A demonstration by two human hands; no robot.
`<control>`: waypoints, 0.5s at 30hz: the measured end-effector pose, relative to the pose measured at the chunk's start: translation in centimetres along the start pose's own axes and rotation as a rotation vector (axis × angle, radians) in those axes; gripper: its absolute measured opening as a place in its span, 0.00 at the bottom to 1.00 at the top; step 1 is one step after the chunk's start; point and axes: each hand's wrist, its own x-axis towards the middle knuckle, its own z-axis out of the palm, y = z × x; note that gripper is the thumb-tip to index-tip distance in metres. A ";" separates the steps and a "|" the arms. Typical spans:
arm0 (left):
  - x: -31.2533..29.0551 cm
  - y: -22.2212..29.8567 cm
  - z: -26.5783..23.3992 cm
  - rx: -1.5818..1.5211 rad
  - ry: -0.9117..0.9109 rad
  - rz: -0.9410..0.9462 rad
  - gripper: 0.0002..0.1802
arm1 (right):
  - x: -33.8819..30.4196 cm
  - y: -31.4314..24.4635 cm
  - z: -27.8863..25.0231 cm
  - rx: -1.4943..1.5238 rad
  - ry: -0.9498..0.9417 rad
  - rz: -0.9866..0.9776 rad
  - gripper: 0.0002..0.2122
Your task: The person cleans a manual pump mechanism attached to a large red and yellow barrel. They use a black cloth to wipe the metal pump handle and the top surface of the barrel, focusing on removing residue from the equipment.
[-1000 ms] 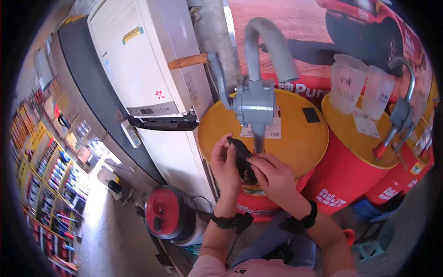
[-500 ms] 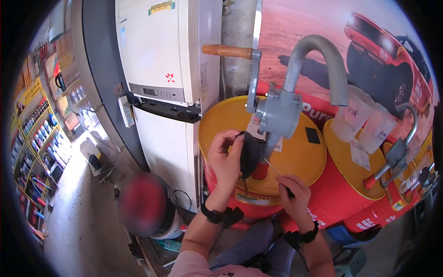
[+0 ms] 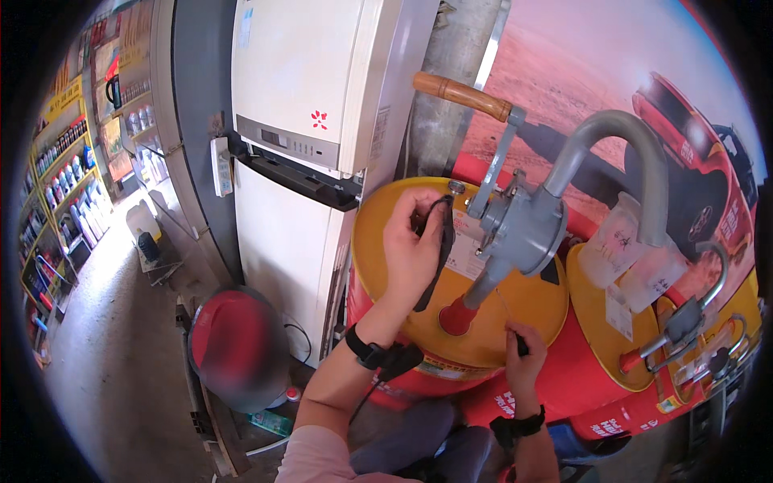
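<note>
My left hand (image 3: 409, 253) is closed on a thin, dark, flexible piece (image 3: 436, 274), perhaps cloth or rubber, which hangs nearly edge-on over the drum's yellow lid (image 3: 382, 221). In my right hand (image 3: 526, 358) is a slim screwdriver-like tool (image 3: 504, 306) with a black handle and a thin metal shaft pointing up and left. The two hands are apart. Between and beyond them stands a grey hand-crank pump (image 3: 525, 225), its pipe entering the lid through a red collar (image 3: 457, 317). A wooden crank handle (image 3: 461, 96) sticks out to the upper left.
To the right are more red drums, one with a yellow lid (image 3: 592, 302) bearing translucent containers (image 3: 612, 241) and a smaller pump (image 3: 684, 318). A white cabinet (image 3: 294, 213) stands left of the drum. Below it is a red-topped bin (image 3: 237, 338). Bottle shelves (image 3: 68, 177) line the far left.
The view has shifted. My left hand has moved the dark piece left of the pump pipe and turned it edge-on. My right hand's tool has drawn away from it.
</note>
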 end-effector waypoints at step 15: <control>12.9 0.1 2.5 0.044 -1.112 -0.152 0.07 | -0.2 0.4 1.0 -0.125 -0.002 0.034 0.06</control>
